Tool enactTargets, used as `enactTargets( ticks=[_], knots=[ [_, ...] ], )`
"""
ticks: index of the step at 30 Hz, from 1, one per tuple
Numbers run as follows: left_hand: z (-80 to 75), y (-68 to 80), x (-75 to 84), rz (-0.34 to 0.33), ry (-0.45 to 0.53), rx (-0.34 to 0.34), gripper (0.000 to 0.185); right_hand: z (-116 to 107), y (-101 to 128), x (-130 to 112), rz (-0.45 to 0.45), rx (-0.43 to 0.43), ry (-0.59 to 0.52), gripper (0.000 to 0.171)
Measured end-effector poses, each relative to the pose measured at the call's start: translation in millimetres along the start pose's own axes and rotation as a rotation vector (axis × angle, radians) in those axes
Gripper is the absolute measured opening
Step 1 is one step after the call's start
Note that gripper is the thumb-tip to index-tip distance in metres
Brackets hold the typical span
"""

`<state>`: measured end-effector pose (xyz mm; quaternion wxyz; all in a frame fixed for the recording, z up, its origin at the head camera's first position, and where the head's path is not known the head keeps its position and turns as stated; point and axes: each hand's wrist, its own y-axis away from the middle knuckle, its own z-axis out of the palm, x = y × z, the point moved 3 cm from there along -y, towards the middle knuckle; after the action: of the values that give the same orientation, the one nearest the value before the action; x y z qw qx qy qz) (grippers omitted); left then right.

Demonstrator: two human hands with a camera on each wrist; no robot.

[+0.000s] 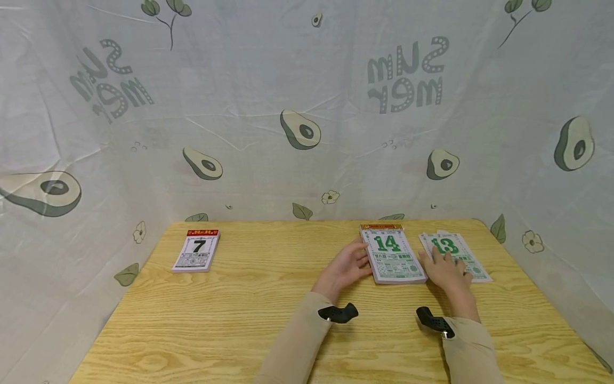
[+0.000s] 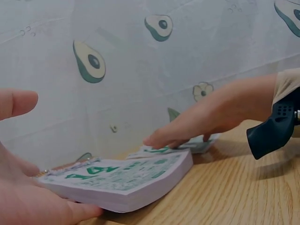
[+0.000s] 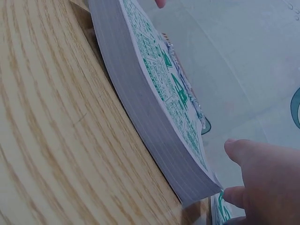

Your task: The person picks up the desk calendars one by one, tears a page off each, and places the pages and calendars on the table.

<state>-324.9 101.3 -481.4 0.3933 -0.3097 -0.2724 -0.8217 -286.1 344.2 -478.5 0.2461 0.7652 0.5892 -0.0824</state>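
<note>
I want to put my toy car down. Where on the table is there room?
Bare wood lies between the 7 calendar and the left hand, and along the near edge. It is crowded by the 14 calendar, the loose 13 page and the right hand.

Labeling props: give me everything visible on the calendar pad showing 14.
The calendar pad is a thick block of thin paper leaves, grey-white at the edges, top sheet printed in green with a large 14 and small text, and a red-orange strip at its far end. It lies flat on the wooden table. The left hand touches its left edge; the right hand is beside its right edge.
</note>
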Motion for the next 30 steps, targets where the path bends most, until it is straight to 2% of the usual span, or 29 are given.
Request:
enactTargets(
  ticks=[4, 8, 16, 24, 30],
  knots=[
    [4.8, 1.5, -0.1, 0.031, -0.035, 0.004, 0.072, 0, 1, -1, -0.013, -0.001, -0.005, 0.091],
    [8.1, 3.6, 0.3, 0.046, -0.068, 0.038, 0.078, -1, 2, -3, -0.019, 0.005, -0.005, 0.090],
    [10.0, 5.1, 0.1, 0.057, -0.110, 0.077, 0.079, 1, 3, -3, -0.013, 0.030, -0.012, 0.090],
    [7.6, 7.0, 3.1, 0.089, -0.146, 0.063, 0.079, -1, 7, -10, -0.020, 0.083, -0.037, 0.090],
    [8.7, 15.9, 11.6, 0.092, -0.180, 0.047, 0.079, -2, 10, -17, -0.021, 0.131, -0.027, 0.089]
  ],
)
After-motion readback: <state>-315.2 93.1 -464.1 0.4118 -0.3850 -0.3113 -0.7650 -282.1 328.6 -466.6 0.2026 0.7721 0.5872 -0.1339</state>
